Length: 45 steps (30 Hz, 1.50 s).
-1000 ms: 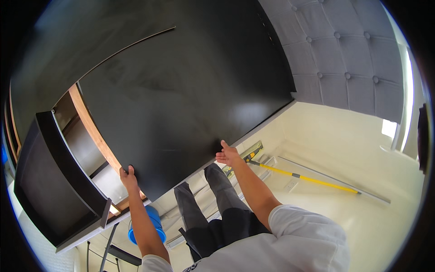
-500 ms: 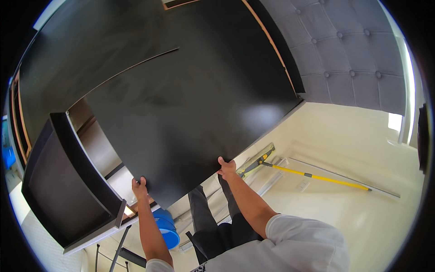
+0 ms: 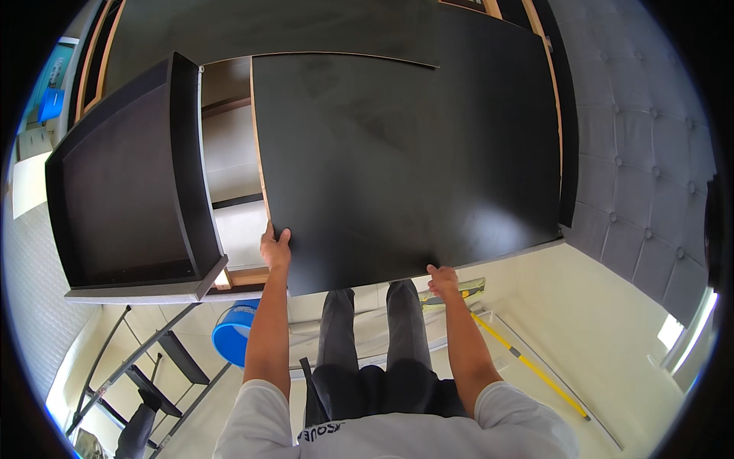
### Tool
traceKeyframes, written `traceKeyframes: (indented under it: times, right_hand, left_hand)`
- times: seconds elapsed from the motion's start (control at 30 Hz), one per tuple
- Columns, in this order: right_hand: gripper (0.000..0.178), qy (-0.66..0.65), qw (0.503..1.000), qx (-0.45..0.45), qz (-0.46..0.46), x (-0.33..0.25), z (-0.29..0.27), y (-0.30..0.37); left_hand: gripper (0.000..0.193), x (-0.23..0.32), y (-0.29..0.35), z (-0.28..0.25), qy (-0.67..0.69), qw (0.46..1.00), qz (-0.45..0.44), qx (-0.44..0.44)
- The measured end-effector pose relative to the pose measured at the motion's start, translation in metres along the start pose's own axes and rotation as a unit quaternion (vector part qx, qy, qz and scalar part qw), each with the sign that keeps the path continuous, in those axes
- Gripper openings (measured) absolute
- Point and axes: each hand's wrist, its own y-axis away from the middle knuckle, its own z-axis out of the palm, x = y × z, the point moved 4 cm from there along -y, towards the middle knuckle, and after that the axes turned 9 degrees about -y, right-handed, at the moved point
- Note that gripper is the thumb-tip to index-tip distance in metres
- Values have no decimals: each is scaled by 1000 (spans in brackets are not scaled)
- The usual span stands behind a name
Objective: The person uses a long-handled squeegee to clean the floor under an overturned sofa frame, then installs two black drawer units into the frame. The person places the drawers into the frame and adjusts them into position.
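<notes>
A large black board lies across a bed base beside a tufted grey headboard. My left hand is closed on the board's left edge, near its front corner, with the thumb on top. Along the front edge, my right hand grips the board with the fingers mostly hidden. Left of the board, an opening shows the inside of the base with wooden rails. Beyond the board's far edge is another dark panel.
A dark, tray-like drawer section stands at the left. On the floor are a blue bucket, a yellow-handled flat mop by the right wall, and long pale strips near my feet. A metal stepladder stands at lower left.
My view has turned, and the board now sits squarer to me, its near left corner closer to the base's front edge. Both hands keep their hold on it.
</notes>
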Motion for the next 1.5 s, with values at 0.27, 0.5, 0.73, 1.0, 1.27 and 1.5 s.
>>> traceKeyframes:
  times: [0.27, 0.5, 0.73, 1.0, 1.27, 1.5]
  right_hand:
    - [38, 223, 963, 85, -128, -23, -109, -24]
    - [44, 239, 939, 153, -192, -62, -255, -110]
    - [59, 55, 905, 363, -214, -97, -386, -199]
    - [71, 55, 925, 341, -160, -142, -415, -236]
    - [78, 161, 912, 325, -192, -140, -437, -259]
    - [73, 236, 897, 329, -179, -143, -434, -244]
  left_hand:
    - [57, 13, -4, -3, -54, 997, -12, 47]
    - [60, -11, -13, 28, 0, 996, -28, 84]
    - [54, -20, -19, 21, 7, 997, 0, 78]
    - [47, 37, -21, -2, 19, 997, 27, 74]
    - [50, 31, -39, 14, -6, 994, 86, 63]
    - [53, 28, -32, 18, -115, 990, 80, 30]
